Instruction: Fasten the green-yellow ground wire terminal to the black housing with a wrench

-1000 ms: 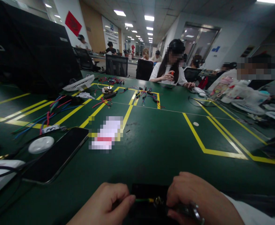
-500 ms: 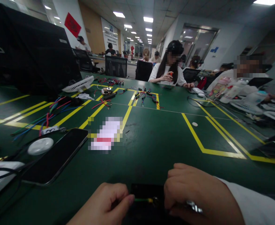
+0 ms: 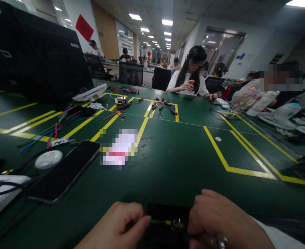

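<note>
At the lower middle, my left hand [image 3: 118, 224] pinches the end of a thin green-and-yellow wire [image 3: 160, 222] between thumb and forefinger. The wire runs right to a small shiny metal ring-like part [image 3: 177, 224], which sits over a black object [image 3: 154, 209] on the table. My right hand [image 3: 225, 221] is closed just right of that part, its fingers curled round a shiny metal tool [image 3: 221, 240]. The kind of tool cannot be made out, as the hand and the dark lower edge hide most of it.
Left of my hands lie a black phone [image 3: 69, 173], a round white disc [image 3: 48, 159] and a white box with black cables [image 3: 4, 193]. Further off are loose coloured wires [image 3: 56, 128], a pixelated paper [image 3: 122, 147] and a monitor [image 3: 35, 52]. Another person [image 3: 188, 76] sits opposite.
My right hand has shifted a little right and down, showing more of the metal ring-like part and the tool. My left hand keeps its pinch on the wire. The view has tilted slightly.
</note>
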`<action>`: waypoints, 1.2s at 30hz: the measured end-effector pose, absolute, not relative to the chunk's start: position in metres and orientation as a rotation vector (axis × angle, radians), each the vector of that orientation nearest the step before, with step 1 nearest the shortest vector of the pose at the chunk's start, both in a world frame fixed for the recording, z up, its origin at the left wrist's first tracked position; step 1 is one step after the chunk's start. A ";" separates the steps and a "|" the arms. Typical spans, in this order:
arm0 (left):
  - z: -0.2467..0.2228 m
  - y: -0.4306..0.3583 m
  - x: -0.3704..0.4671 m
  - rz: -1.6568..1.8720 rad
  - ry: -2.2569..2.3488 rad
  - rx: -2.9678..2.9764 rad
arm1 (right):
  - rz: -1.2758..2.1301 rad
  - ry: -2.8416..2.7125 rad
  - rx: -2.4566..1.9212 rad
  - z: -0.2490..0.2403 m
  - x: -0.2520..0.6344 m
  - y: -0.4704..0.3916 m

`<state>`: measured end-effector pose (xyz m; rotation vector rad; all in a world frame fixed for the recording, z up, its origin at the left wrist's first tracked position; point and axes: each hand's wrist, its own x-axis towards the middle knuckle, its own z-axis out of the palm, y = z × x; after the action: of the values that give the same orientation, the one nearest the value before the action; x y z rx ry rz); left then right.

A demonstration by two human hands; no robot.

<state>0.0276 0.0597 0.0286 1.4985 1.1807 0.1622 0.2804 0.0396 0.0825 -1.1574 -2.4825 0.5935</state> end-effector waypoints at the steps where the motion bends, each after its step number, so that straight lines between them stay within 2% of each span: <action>1: 0.029 0.059 0.028 0.165 1.182 1.502 | 0.573 -2.489 -1.151 0.081 0.281 0.039; 14: 0.023 0.058 0.026 0.163 1.210 1.519 | 0.675 -2.734 -1.099 0.094 0.273 0.055; 18: 0.024 0.060 0.026 0.163 1.199 1.536 | 0.787 -2.831 -0.899 0.097 0.279 0.067; 22: 0.024 0.059 0.026 0.165 1.196 1.538 | 0.901 -2.558 -0.942 0.093 0.292 0.061; 25: 0.023 0.058 0.026 0.164 1.190 1.536 | 0.837 -2.326 -1.121 0.087 0.297 0.048; 29: 0.021 0.059 0.027 0.166 1.184 1.529 | 0.704 -2.335 -1.233 0.082 0.291 0.037; 36: 0.023 0.062 0.029 0.158 1.170 1.527 | 0.585 -2.453 -1.182 0.077 0.280 0.039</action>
<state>0.0287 0.0616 0.0227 1.5272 1.1702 0.1582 0.2797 0.0394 0.0773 -1.1817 -2.4534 0.5847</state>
